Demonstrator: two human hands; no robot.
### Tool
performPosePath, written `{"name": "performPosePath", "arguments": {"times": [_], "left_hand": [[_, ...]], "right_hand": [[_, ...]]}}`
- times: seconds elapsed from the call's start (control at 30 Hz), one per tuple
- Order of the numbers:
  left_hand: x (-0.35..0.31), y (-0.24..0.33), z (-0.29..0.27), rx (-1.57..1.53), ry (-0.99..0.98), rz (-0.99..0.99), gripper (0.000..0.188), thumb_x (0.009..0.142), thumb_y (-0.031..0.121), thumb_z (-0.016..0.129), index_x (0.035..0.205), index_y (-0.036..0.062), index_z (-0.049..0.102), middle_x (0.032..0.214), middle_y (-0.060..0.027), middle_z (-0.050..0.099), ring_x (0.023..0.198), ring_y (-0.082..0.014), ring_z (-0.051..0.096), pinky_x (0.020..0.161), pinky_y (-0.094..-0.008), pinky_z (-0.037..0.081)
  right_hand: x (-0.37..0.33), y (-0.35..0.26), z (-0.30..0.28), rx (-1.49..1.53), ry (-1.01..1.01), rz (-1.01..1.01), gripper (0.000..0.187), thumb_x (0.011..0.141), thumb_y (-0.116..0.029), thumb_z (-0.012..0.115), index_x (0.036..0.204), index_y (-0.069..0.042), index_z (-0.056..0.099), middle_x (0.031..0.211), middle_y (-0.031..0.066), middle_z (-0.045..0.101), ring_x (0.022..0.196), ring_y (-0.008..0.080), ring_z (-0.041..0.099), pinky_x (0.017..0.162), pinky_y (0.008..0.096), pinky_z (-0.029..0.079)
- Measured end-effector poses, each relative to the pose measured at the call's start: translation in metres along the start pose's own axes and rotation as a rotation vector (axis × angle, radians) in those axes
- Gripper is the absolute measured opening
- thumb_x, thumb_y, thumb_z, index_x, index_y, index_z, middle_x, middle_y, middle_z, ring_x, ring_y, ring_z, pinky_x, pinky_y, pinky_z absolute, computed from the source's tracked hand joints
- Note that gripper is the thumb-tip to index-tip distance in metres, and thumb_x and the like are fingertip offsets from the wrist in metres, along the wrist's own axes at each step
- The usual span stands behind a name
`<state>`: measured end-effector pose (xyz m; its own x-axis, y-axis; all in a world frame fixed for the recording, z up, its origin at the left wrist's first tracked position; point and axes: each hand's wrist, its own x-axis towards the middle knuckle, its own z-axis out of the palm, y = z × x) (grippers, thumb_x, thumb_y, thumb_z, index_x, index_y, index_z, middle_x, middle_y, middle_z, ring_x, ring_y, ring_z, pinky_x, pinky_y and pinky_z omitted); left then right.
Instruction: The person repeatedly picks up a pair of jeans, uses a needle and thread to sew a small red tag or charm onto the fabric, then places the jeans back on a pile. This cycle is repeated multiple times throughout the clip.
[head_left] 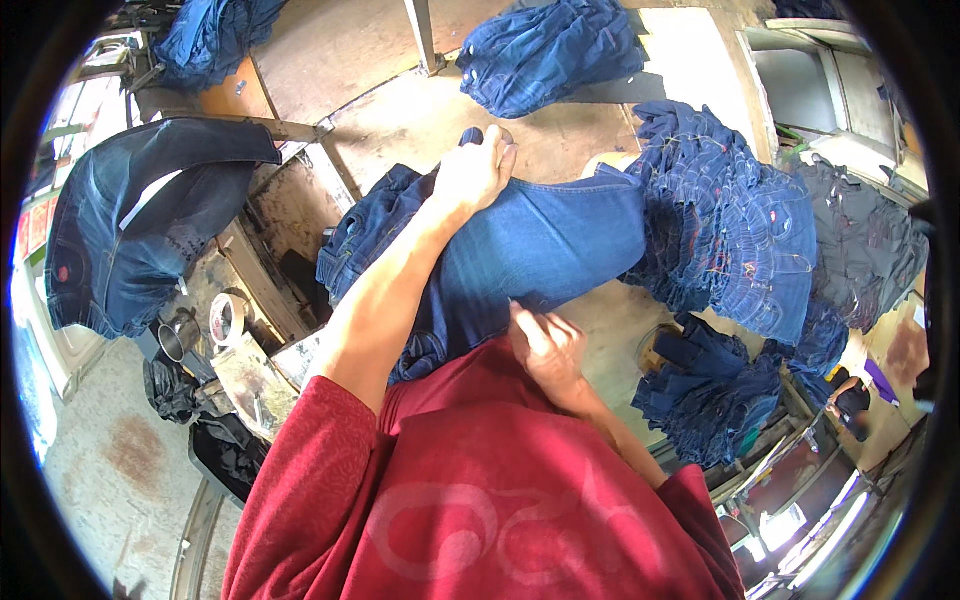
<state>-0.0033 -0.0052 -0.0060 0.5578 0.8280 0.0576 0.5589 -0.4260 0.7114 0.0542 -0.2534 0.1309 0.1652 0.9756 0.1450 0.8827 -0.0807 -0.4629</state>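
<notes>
A pair of blue jeans [545, 240] lies across the work surface in front of me, one leg reaching right. My left hand [478, 175] is closed at its far edge, with a dark blue bit of cloth showing beyond the fingers. At the near edge, close to my shirt, my right hand [548, 347] is closed with the fingertips pinching the denim; the exact grip is partly hidden. More dark denim [365, 225] is bunched under and beside my left forearm.
On the right is a long stack of jeans [730, 220], with another denim pile [705, 390] below it. A denim bundle [550, 55] sits at the far side. Dark jeans [150, 220] hang at left, above a tape roll [227, 319] and metal cup [180, 335].
</notes>
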Motion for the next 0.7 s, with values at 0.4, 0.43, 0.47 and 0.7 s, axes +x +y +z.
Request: {"name": "performPosePath", "arguments": {"times": [0.4, 0.43, 0.47, 0.7], "left_hand": [[0.0, 0.009, -0.01, 0.092, -0.107, -0.041, 0.024, 0.109, 0.033, 0.062, 0.118, 0.0109, 0.057, 0.076, -0.0175, 0.073, 0.068, -0.0401, 0.075, 0.066, -0.054, 0.06], [0.001, 0.008, -0.009, 0.094, -0.107, -0.038, 0.024, 0.109, 0.033, 0.063, 0.118, 0.011, 0.057, 0.076, -0.0175, 0.073, 0.067, -0.0401, 0.075, 0.066, -0.054, 0.06], [0.001, 0.008, -0.009, 0.099, -0.122, -0.051, 0.024, 0.109, 0.033, 0.063, 0.118, 0.011, 0.057, 0.076, -0.0175, 0.073, 0.067, -0.0401, 0.075, 0.066, -0.054, 0.06], [0.0, 0.009, -0.01, 0.036, -0.096, -0.042, 0.022, 0.109, 0.031, 0.063, 0.12, 0.0124, 0.058, 0.077, -0.019, 0.074, 0.071, -0.0421, 0.075, 0.071, -0.0563, 0.059]], "right_hand": [[0.006, -0.001, 0.013, -0.04, -0.039, 0.055, 0.013, 0.091, -0.007, 0.079, 0.102, -0.014, 0.079, 0.075, 0.0009, 0.074, 0.059, 0.0184, 0.07, 0.05, 0.0357, 0.053], [0.002, -0.002, 0.007, -0.04, -0.059, 0.059, 0.013, 0.09, -0.007, 0.079, 0.101, -0.014, 0.079, 0.075, 0.0009, 0.074, 0.06, 0.0184, 0.07, 0.05, 0.036, 0.052], [0.001, -0.002, 0.004, -0.046, -0.07, 0.048, 0.014, 0.09, -0.007, 0.08, 0.101, -0.015, 0.078, 0.074, 0.0009, 0.073, 0.06, 0.0183, 0.07, 0.05, 0.0364, 0.052], [0.011, 0.006, 0.013, 0.07, -0.008, 0.071, 0.012, 0.089, -0.005, 0.081, 0.099, -0.011, 0.077, 0.074, 0.0024, 0.074, 0.062, 0.02, 0.072, 0.052, 0.037, 0.054]]}}
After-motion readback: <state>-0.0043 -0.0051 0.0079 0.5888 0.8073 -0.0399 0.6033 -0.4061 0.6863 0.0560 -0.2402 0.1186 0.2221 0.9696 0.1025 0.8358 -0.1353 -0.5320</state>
